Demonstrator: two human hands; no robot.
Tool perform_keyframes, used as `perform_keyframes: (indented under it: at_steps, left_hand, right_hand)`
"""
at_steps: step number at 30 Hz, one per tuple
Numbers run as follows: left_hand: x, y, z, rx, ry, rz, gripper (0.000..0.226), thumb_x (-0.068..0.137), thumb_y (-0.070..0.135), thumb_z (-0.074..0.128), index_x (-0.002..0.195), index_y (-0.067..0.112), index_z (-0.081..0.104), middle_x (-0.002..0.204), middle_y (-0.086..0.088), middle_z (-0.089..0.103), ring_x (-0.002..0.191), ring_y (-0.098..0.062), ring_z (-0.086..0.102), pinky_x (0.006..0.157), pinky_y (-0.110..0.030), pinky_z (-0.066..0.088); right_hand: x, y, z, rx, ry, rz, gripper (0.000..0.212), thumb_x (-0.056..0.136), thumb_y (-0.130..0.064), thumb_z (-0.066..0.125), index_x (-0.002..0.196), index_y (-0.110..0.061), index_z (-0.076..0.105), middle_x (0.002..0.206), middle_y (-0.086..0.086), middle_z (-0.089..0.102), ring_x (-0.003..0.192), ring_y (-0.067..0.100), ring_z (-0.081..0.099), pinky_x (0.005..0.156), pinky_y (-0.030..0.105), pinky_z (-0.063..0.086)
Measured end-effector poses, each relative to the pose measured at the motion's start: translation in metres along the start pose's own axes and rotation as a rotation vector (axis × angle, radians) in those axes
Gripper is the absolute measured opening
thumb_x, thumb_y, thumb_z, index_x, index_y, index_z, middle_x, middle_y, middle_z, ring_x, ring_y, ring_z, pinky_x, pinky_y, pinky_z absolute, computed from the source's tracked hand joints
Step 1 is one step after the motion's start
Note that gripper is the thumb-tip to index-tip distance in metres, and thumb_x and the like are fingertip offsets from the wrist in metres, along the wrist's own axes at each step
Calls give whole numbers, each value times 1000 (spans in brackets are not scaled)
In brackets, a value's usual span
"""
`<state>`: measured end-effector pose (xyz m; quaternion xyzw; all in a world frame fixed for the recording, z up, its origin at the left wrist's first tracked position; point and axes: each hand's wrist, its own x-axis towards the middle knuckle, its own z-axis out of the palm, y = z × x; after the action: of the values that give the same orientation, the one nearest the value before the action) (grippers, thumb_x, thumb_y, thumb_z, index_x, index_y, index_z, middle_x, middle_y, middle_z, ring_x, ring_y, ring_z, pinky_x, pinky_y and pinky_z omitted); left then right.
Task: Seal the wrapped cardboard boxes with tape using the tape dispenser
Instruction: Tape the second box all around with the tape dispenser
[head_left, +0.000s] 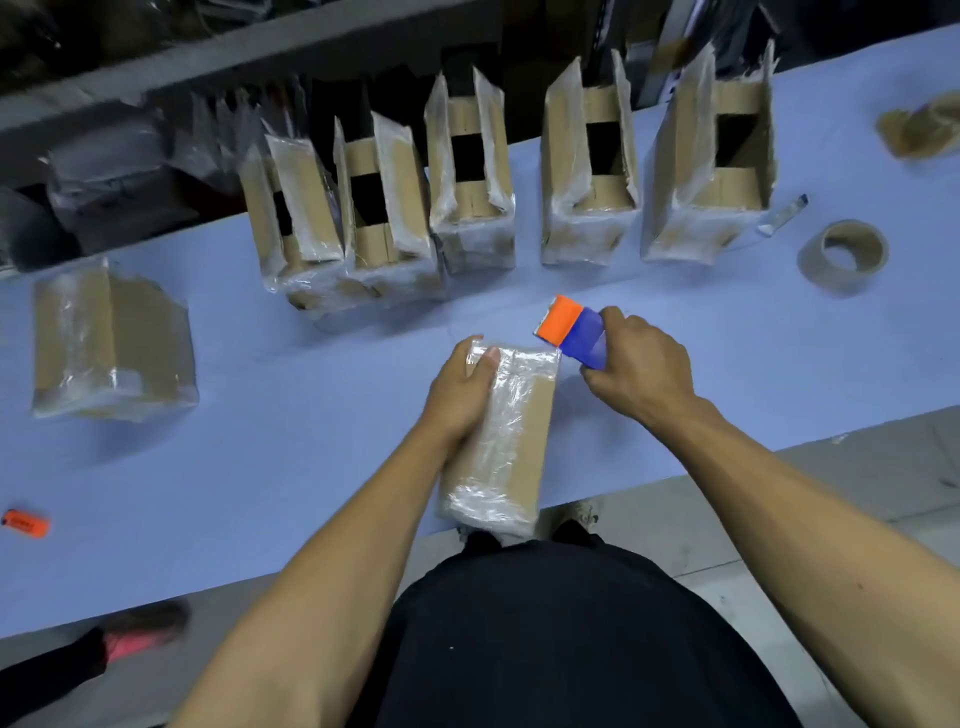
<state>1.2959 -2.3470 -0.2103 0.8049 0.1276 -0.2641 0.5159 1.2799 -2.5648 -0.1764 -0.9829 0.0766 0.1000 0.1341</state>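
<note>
Right hand (639, 366) grips my orange-and-blue tape dispenser (570, 330) at the far corner of the wrapped box (498, 436), which my left hand (462, 389) holds down just beside it. Beyond stand five open wrapped boxes (470, 176). No writing is readable.

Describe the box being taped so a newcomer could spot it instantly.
On the blue table, find the near edge in front of the person. The wrapped box lies there under the left hand, closed and overhanging the edge, unlike the open-flapped row of boxes behind.
</note>
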Motion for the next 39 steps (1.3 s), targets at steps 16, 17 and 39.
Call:
perform_keyframes:
  at_steps: [16,17,39]
  left_hand:
    - [-18,93,-23,-410,-50,77,32,102,46,50,100,20,68,102,0,70,89,-15,67,81,-34,53]
    - [-19,98,-26,-451,-145,60,32,102,45,52,99,18,68,97,1,70,85,-15,68,79,-32,53]
    - [-1,16,-57,-343,303,-1,23,96,20,67,74,15,72,65,3,63,49,-6,50,65,-27,53]
  right_hand:
    - [6,-6,-60,179,199,-319,49,75,-38,77,112,-21,51,101,0,63,85,24,57,63,31,39]
    - [7,-8,-61,177,204,-340,50,75,-39,78,113,-21,51,102,0,63,85,24,57,63,30,38]
    - [-9,30,-62,-31,-37,-287,36,77,-47,72,98,-28,50,91,-7,61,78,20,54,59,29,37]
